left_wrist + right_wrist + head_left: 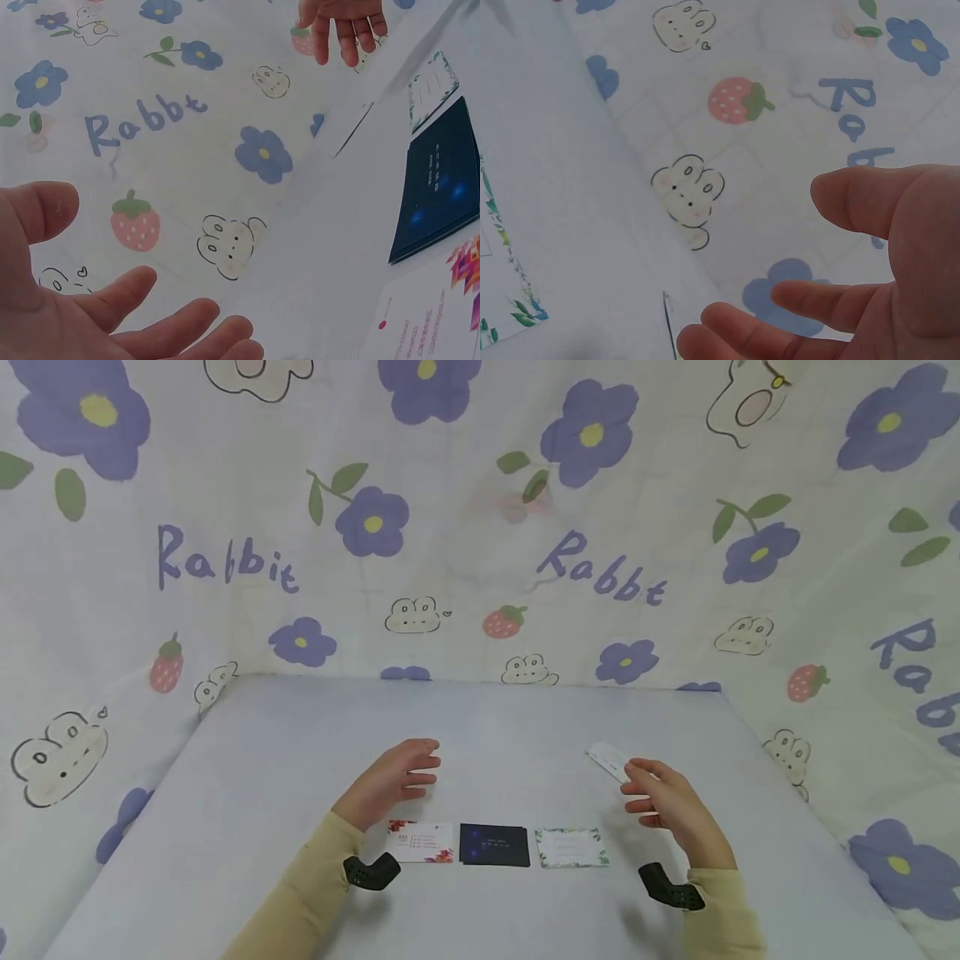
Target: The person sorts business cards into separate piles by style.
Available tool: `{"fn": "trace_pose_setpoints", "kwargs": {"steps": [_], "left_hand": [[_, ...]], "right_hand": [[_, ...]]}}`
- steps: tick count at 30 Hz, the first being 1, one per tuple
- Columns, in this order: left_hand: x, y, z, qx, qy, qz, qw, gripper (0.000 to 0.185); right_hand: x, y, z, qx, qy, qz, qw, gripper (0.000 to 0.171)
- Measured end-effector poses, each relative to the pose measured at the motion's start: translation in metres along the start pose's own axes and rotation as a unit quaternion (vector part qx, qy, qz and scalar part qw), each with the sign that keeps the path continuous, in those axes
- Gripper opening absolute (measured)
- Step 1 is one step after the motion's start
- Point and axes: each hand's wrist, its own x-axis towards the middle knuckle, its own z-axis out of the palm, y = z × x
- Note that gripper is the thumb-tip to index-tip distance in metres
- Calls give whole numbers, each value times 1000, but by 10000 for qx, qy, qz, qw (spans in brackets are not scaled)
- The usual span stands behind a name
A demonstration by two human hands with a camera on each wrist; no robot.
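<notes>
Three groups of business cards lie in a row on the table: a white card with red flowers (422,842), a stack of dark blue cards (494,846) and a white card with green leaf borders (572,847). Above and behind the red-flower card hovers my left hand (390,782), fingers loosely extended, holding nothing. My right hand (671,802) is raised to the right of the leaf card, thumb and fingers apart, also without anything in its grasp. Just past its fingertips lies a flat white piece (606,760) with faint print and a thin dark edge, partly hidden by the fingers.
A pale cloth covers the table (480,735). Behind and at the sides hangs a white curtain (465,560) printed with purple flowers, strawberries and rabbits. Each wrist wears a black camera mount (372,872).
</notes>
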Motion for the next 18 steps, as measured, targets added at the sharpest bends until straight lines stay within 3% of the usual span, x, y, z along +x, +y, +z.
{"fn": "trace_pose_setpoints", "kwargs": {"steps": [11, 18], "left_hand": [[0, -1, -24, -211, 198, -166, 9994, 62], [-2, 0, -27, -249, 210, -208, 9993, 63]], "right_hand": [[-1, 9, -25, 136, -91, 175, 9997, 77], [0, 11, -27, 183, -67, 240, 9995, 78]]}}
